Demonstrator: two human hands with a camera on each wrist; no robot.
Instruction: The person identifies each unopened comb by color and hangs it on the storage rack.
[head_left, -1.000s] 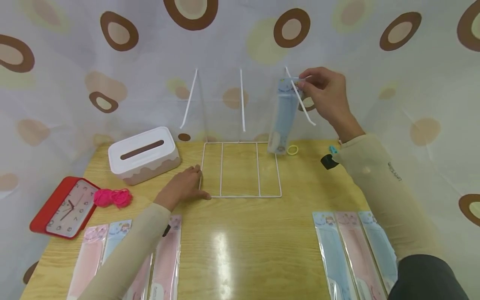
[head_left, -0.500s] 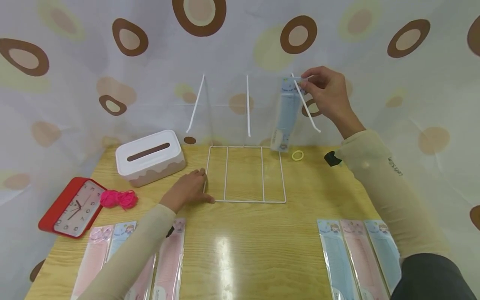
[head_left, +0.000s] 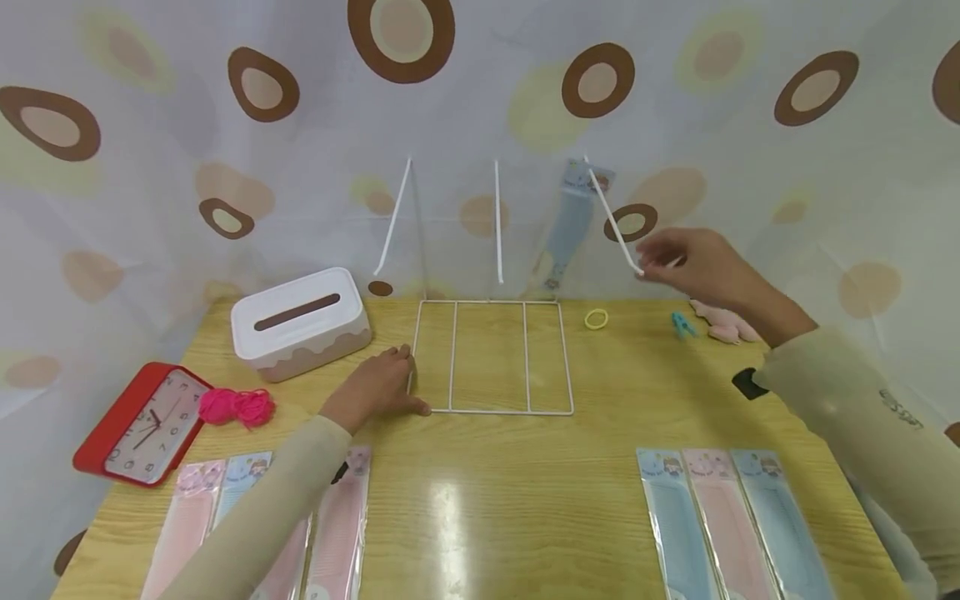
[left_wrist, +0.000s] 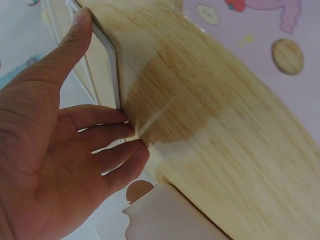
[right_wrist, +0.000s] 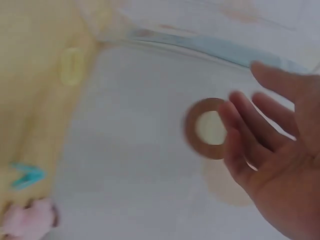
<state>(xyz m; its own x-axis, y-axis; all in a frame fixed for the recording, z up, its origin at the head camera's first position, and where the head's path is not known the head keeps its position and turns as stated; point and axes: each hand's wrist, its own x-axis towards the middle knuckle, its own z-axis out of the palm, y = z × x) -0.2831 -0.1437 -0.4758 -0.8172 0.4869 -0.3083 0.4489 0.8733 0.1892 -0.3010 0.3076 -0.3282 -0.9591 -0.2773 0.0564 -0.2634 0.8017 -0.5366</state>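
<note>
A white wire display rack (head_left: 452, 358) with several prongs stands on the table. From its right prong hangs a packaged blue comb (head_left: 572, 218). My left hand (head_left: 375, 385) rests at the rack's front left corner, thumb on the front wire and fingers by the left side. In the left wrist view, the thumb (left_wrist: 75, 42) and fingers are spread apart along the frame. My right hand (head_left: 693, 265) is beside the tip of the right prong. In the right wrist view, its fingers (right_wrist: 250, 130) are loosely bent, with nothing between them and the thumb.
Packaged combs lie at front right (head_left: 723, 517) and front left, partly under the left sleeve. A tissue box (head_left: 300, 321), red clock (head_left: 142, 425) and pink yarn (head_left: 236, 406) are at left. A yellow ring (head_left: 596, 318), blue clip (head_left: 683, 325) and pink item (head_left: 723, 323) lie right.
My right hand has let go of the comb package and moved down and right, toward the prong's tip. The package now hangs on the prong. My left hand stays on the rack.
</note>
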